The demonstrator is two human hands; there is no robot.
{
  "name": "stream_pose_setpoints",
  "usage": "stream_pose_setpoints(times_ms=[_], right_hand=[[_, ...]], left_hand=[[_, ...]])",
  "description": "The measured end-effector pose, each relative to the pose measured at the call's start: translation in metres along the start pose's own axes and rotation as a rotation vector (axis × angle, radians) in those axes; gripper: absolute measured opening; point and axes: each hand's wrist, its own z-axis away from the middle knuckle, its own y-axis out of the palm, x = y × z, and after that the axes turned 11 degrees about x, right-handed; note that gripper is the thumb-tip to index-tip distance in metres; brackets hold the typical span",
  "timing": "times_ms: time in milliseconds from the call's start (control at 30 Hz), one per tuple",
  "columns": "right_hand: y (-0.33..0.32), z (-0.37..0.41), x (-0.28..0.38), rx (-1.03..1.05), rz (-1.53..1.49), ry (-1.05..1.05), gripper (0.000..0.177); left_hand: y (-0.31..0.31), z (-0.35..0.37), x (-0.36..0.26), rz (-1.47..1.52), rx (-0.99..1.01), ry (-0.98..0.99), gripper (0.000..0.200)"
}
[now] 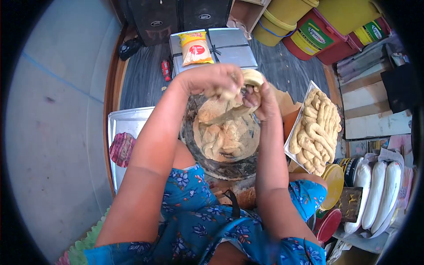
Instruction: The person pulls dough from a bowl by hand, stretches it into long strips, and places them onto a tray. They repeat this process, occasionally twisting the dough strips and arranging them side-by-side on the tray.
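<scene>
A thick pale strand of dough [253, 77] loops over the fingers of my right hand [267, 100], which is closed round it above a wide round pan. My left hand [215, 81] is beside it, its fingers curled and blurred by motion, with a pale piece of dough at their tips. Below both hands, the dark-rimmed pan [221, 170] holds floury crumbs and several lumps or strips of dough [227, 139]. To the right, a white tray [292, 143] is heaped with long twisted dough strands [316, 128].
Ahead lie tied silver boxes [234, 46] with a yellow-and-clear packet [194, 48] on top. A metal tray [132, 115] bearing a pink patterned cloth [122, 149] is at left. Yellow and red buckets [309, 37] stand back right; white wrapped rolls [379, 194] lie lower right.
</scene>
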Motion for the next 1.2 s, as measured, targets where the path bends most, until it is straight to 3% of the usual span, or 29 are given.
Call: stream_pose_setpoints(times_ms=[67,100,200,233,333,367,400,500,600,733,767,833,933,1000,1067,1133,1200], right_hand=[[0.031,-0.001,0.027,-0.056,0.164,-0.011,0.043],[0.036,-0.001,0.033,-0.070,0.229,0.022,0.040],[0.049,0.004,0.031,-0.163,0.579,0.129,0.036],[0.047,0.007,0.022,-0.155,0.726,0.039,0.037],[0.043,0.004,-0.013,-0.341,1.193,-0.392,0.046],[0.039,-0.003,-0.016,-0.406,1.129,-0.465,0.050],[0.036,-0.010,-0.019,-0.468,1.066,-0.540,0.055],[0.026,-0.019,-0.007,-0.656,0.387,-0.500,0.068],[0.041,-0.014,-0.030,-0.506,0.475,-0.458,0.069],[0.061,-0.018,-0.056,-0.794,0.873,-0.137,0.072],[0.035,-0.023,-0.055,-0.799,0.991,-0.183,0.065],[0.008,-0.018,-0.032,-0.714,0.830,-0.370,0.072],[0.010,-0.013,-0.020,-0.653,0.628,-0.500,0.065],[0.033,-0.007,-0.039,-0.597,0.735,-0.501,0.056],[0.044,-0.001,-0.074,-0.613,0.915,-0.638,0.041],[0.003,0.024,-0.135,-0.505,1.162,-0.322,0.021],[-0.014,0.034,-0.145,-0.562,0.694,0.076,0.015]], left_hand=[[0.011,0.002,-0.007,-0.477,0.142,-0.316,0.050],[0.021,-0.003,-0.021,-0.644,0.160,-0.535,0.069],[0.038,0.000,-0.004,-0.885,-0.205,-0.196,0.078],[0.035,-0.007,0.006,-0.737,-0.248,0.119,0.079],[0.058,-0.032,0.015,0.252,-0.217,0.367,0.079],[0.063,-0.045,0.026,0.352,-0.202,0.437,0.076],[0.071,-0.053,0.028,0.347,-0.236,0.443,0.075],[0.095,-0.060,0.026,0.231,-0.325,0.386,0.075],[0.080,-0.058,0.022,0.037,-0.372,0.380,0.078],[0.068,-0.062,0.015,0.561,-0.529,0.321,0.082],[0.067,-0.068,0.025,0.495,-0.433,0.413,0.075],[0.079,-0.074,0.021,0.383,-0.424,0.415,0.070],[0.087,-0.076,0.017,0.280,-0.398,0.434,0.066],[0.087,-0.073,0.008,0.264,-0.383,0.477,0.064],[0.091,-0.067,-0.017,0.394,-0.311,0.674,0.061],[0.081,-0.063,-0.028,0.502,-0.200,0.817,0.060],[0.076,-0.057,-0.033,0.524,-0.234,0.833,0.063]])
